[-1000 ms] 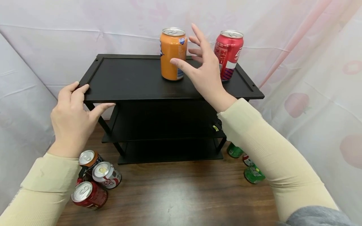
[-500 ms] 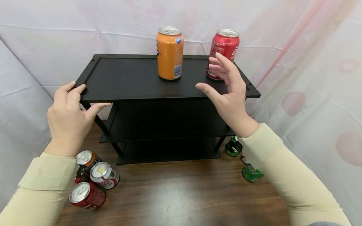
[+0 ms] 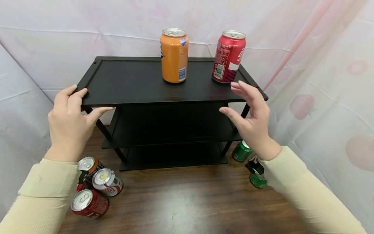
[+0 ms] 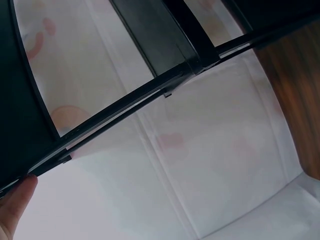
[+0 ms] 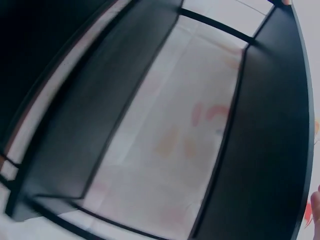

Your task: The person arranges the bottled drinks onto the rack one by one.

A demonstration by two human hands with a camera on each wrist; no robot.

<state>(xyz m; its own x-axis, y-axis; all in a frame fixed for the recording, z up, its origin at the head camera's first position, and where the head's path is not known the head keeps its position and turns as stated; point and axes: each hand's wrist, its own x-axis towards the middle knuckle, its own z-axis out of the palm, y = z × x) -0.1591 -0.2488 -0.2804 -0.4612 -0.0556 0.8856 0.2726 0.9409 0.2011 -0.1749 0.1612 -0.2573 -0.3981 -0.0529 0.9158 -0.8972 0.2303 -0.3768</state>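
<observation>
A black three-tier shelf rack (image 3: 131,79) stands on the wooden table. My left hand (image 3: 68,118) grips the left end of its top board, fingers over the edge and thumb beneath. In the left wrist view, one fingertip (image 4: 21,200) touches the board's edge. By the right front corner hovers my right hand (image 3: 254,120), holding nothing, thumb apart from its loosely bent fingers. An orange Fanta can (image 3: 174,57) stands upright on the top board, right of its middle. Farther right is an upright red can (image 3: 229,58) with a barcode, just behind my right fingertips.
Left of the rack, an orange-and-black can (image 3: 87,164), a white-and-red can (image 3: 112,186) and a dark red can (image 3: 97,204) stand on the table (image 3: 175,201). Green cans (image 3: 241,152) stand at right, partly behind my right wrist. A pale patterned curtain (image 3: 125,19) surrounds everything.
My right hand has drawn back from beside the Fanta can, moving right and down toward the rack's right front corner. Both cans on top stay in place; my left hand keeps its grip.
</observation>
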